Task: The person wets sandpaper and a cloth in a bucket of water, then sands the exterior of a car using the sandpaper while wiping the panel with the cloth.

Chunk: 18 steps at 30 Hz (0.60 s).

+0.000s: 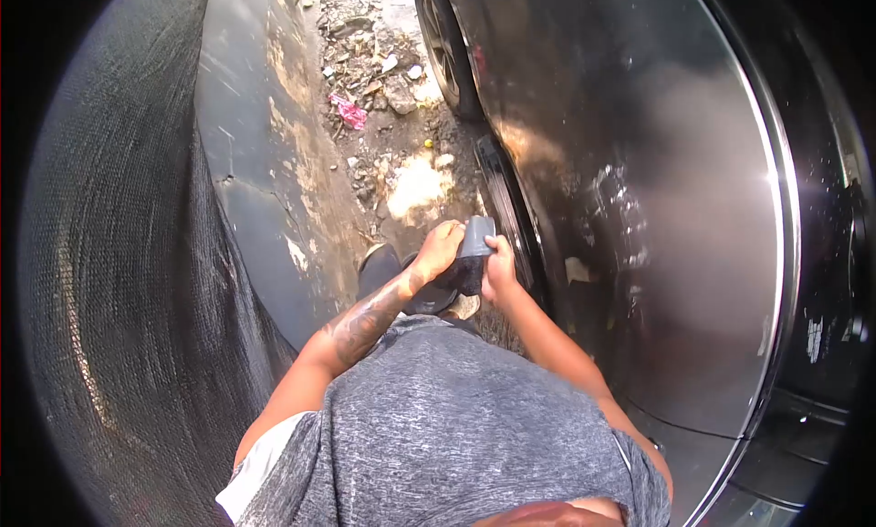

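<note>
A small grey sheet (477, 236), which looks like sandpaper, is held up in front of my body between both hands. My left hand (443, 248) is closed at its left edge, with the fingertips pinched together. On the other side, my right hand (498, 268) grips its right edge, thumb on top. Something black (469, 273) shows just under the sheet; I cannot make out whether it is part of it or clothing behind. To the right of my hands stands a dark car's body panel (566, 198), marked with whitish scuffs and dull patches.
A worn, peeling wall (246, 162) runs along the left, with black mesh cloth (109, 217) hanging beside it. The narrow ground strip (374, 162) holds rubble and a pink wrapper (348, 112). A car wheel (443, 43) stands ahead on the right.
</note>
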Each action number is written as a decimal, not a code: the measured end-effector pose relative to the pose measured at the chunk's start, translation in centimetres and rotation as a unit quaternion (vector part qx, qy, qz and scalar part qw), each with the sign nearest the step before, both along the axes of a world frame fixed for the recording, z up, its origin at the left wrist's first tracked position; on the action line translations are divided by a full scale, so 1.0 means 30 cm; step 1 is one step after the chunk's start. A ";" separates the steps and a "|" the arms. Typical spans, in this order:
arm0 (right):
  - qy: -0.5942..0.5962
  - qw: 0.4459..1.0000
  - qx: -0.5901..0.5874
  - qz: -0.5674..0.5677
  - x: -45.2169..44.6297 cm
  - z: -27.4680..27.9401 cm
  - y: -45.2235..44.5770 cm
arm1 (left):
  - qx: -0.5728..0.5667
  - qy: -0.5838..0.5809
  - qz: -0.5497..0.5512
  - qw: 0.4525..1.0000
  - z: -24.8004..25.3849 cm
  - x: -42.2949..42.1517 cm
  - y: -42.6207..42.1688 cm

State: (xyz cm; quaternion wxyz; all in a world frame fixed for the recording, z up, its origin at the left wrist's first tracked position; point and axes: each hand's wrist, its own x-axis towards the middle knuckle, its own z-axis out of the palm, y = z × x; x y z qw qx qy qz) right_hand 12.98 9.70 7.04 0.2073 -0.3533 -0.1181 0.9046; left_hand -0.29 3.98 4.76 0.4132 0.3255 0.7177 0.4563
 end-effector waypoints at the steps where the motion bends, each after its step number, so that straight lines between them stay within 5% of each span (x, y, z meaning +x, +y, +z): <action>1: 0.001 0.999 0.009 -0.042 -0.003 -0.051 0.022 | -0.028 -0.043 -0.053 0.997 -0.007 -0.041 0.033; 2: 0.002 0.996 0.018 -0.083 -0.005 -0.100 0.044 | -0.023 -0.040 -0.051 0.998 0.029 -0.083 0.060; 4: -0.037 0.997 0.031 -0.065 -0.001 -0.027 0.077 | -0.018 -0.036 -0.259 0.965 0.120 -0.167 0.110; 5: -0.016 0.997 0.017 -0.077 -0.002 -0.038 0.087 | -0.046 -0.122 -0.353 0.927 0.127 -0.211 0.164; 8: -0.016 0.993 0.019 -0.112 -0.028 -0.022 0.094 | -0.022 -0.063 -0.539 0.839 0.147 -0.321 0.276; 10: -0.099 0.977 0.070 -0.173 -0.041 -0.240 0.090 | -0.014 -0.036 -0.597 0.801 0.100 -0.376 0.404; 12: -0.136 0.966 0.077 -0.205 -0.010 -0.436 0.101 | -0.097 0.054 -0.698 0.707 0.137 -0.426 0.562; 14: -0.058 0.962 0.085 -0.251 -0.038 -0.177 0.143 | -0.066 0.088 -0.757 0.644 0.137 -0.466 0.723; 16: 0.001 0.943 0.026 -0.331 0.012 -0.131 0.107 | -0.064 0.000 -0.794 0.604 0.019 -0.418 0.869; 18: -0.108 0.910 0.005 -0.400 0.010 -0.163 0.011 | -0.075 0.044 -0.828 0.554 -0.090 -0.342 0.920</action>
